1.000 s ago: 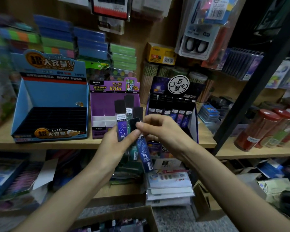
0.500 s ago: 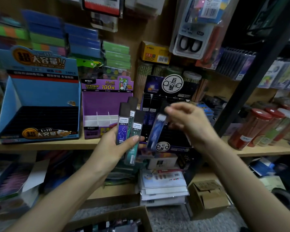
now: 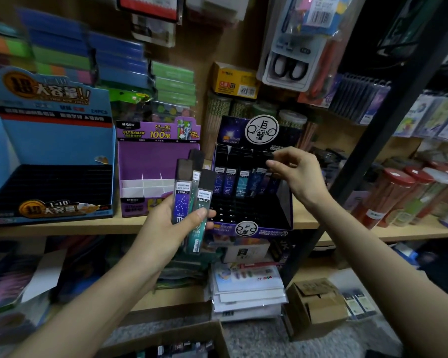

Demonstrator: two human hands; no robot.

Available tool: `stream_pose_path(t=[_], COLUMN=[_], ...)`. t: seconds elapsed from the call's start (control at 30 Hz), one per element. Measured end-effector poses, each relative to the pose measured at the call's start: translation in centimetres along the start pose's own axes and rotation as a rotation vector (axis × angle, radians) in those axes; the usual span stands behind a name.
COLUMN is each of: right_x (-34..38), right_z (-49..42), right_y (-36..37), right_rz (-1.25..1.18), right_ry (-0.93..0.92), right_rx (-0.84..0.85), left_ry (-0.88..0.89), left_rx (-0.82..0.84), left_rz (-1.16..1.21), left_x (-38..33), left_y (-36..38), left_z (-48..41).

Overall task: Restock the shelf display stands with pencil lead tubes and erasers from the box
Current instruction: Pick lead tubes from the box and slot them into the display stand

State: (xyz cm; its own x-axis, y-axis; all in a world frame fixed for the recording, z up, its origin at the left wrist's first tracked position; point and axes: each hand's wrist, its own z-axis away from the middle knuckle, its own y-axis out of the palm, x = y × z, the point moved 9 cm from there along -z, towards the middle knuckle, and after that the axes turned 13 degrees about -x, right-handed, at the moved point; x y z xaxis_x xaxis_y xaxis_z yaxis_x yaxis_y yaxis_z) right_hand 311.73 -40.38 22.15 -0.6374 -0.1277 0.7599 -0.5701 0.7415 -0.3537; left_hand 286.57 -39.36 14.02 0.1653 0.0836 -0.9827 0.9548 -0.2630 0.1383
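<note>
On the wooden shelf (image 3: 62,229) of a packed stationery shop, a blue stand (image 3: 57,146), a purple stand (image 3: 150,156) and a dark stand (image 3: 233,133) sit side by side. Your left hand (image 3: 163,228) fingers (image 3: 199,215) grip three lead tubes (image 3: 183,197): slim, black caps, star-print labels, blue and teal. Long axes near upright, caps up, fanned. Right hand (image 3: 299,177) fingers (image 3: 285,152) pinch the cap of another tube (image 3: 269,156) in the dark stand's row.
</note>
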Motion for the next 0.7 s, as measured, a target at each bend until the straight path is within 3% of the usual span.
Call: stream_pose_path(t=[0.1, 0.4, 0.53, 0.6, 0.7], right_x=[-0.3, -0.9, 1.5, 2.8, 3.6], right_z=[-0.1, -0.2, 1.1, 2.9, 6.4], right_y=[0.9, 1.9, 0.5, 0.2, 3.0], right_rz=[0.020, 0.275, 0.456, 0.289, -0.108], right_ry=[0.009, 0.059, -0.059, -0.069, 0.158], right_rx=[0.067, 0.007, -0.089, -0.082, 0.222], left_ry=[-0.001, -0.012, -0.014, -0.019, -0.015], left_rx=[-0.002, 0.006, 0.006, 0.005, 0.013], left_rz=[0.005, -0.010, 0.001, 0.022, 0.031], left_x=[0.0, -0.4, -0.7, -0.8, -1.0], left_y=[0.0, -0.1, -0.4, -0.4, 0.0], left_z=[0.1, 0.4, 0.6, 0.8, 1.0])
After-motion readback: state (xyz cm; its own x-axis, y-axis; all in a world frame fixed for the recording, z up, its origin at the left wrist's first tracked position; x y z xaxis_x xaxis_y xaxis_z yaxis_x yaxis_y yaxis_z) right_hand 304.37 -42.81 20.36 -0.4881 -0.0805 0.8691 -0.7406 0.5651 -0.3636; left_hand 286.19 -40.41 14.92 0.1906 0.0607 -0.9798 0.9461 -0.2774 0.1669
